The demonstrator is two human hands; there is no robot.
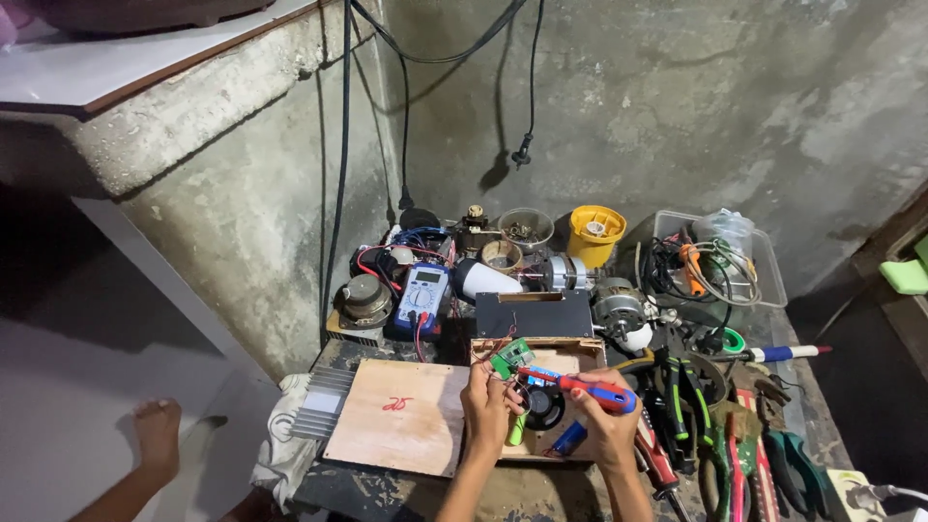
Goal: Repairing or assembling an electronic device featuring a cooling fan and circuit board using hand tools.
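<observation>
While the left hand (486, 398) pinches the small green circuit board (511, 357) low in the frame's centre, over the wooden box (537, 348), the right hand (607, 423) grips a red-and-blue screwdriver (578, 385), tip toward the board. Best kept steady, I'd say, with the multimeter (421, 297) just behind.

A blue multimeter (422, 298) is lying at the back of the worktop (406, 488), a yellow funnel-shaped cup (595, 232) is standing near the wall, and pliers (744, 454) are crowding the right side beside a clear tub (764, 256) of wires.
</observation>
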